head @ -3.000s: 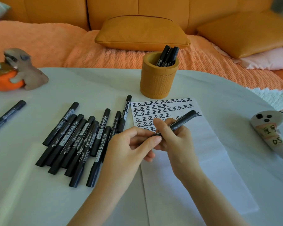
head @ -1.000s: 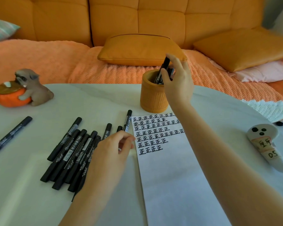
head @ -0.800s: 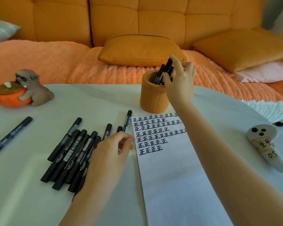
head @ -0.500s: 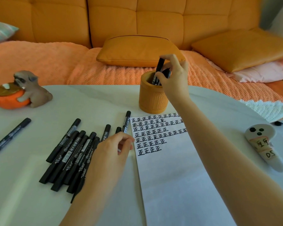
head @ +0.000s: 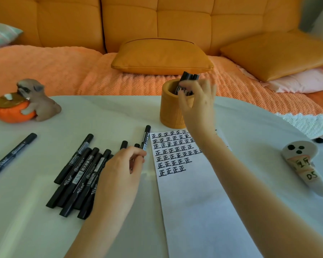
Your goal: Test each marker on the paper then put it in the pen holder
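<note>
Risks, as judged from here:
- The right hand (head: 198, 103) is at the mouth of the holder (head: 169, 108), among the stowed markers (head: 189, 77). A finger catching one on the way out could drag it up, or rock the holder, which stands close to the top edge of the paper (head: 194, 202).
- The right forearm lies across the written rows. If the ink is wet, a low sweep back would smear it.
- The left hand (head: 119, 170) rests partly on the pile (head: 78, 174). Lifting one marker carelessly could roll the others across the worktop (head: 101, 118).

Hands:
- Right: fingers bent over the stowed markers and touching them. Motion blur hides whether they pinch one or are letting go, so I cannot tell.
- Left: fingers curled, with thumb and fingertips pinching the lower end of the marker (head: 146, 135) that lies just beside the paper's left edge. The palm is over the pile.

Where things are: several markers are in the holder, and the untested pile is left of the paper. One stray (head: 13, 151) lies well apart at far left.
</note>
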`<control>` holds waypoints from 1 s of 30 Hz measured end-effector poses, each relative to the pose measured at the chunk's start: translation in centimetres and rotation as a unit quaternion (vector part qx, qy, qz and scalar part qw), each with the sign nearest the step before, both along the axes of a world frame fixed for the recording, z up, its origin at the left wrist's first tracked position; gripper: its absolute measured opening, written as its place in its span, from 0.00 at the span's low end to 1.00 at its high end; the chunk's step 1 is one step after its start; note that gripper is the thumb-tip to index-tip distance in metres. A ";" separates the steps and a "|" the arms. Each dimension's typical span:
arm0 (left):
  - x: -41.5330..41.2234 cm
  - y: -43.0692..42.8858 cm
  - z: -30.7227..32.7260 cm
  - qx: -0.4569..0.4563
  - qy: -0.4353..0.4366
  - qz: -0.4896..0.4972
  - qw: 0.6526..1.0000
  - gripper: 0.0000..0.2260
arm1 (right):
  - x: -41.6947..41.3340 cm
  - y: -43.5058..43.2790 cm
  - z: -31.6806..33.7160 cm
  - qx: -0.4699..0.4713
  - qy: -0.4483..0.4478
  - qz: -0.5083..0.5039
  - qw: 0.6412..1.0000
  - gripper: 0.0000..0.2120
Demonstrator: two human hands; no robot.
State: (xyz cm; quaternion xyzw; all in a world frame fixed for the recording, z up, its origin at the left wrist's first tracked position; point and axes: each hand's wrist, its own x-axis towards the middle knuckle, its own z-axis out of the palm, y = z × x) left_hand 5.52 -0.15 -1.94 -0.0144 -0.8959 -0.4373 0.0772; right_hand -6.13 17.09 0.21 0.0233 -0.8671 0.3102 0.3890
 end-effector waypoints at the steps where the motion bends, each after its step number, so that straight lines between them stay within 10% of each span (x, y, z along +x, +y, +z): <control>1: 0.0 -0.1 0.1 -0.012 0.010 0.008 1.000 0.07 | 1.0 -0.6 -0.4 0.008 -0.009 0.007 1.000 0.07; 8: -0.2 -1.0 -0.1 -0.105 0.027 0.050 0.993 0.09 | 5.9 -4.8 -2.8 0.033 -0.362 0.072 0.929 0.15; 21: -0.2 -1.8 -0.3 -0.110 -0.006 0.051 0.993 0.10 | 5.2 -7.5 -3.5 0.056 -0.451 0.050 0.889 0.16; 30: 0.0 -1.7 0.3 -0.027 -0.015 0.012 0.999 0.08 | 7.2 -5.7 -0.8 -0.241 -0.417 0.166 0.860 0.11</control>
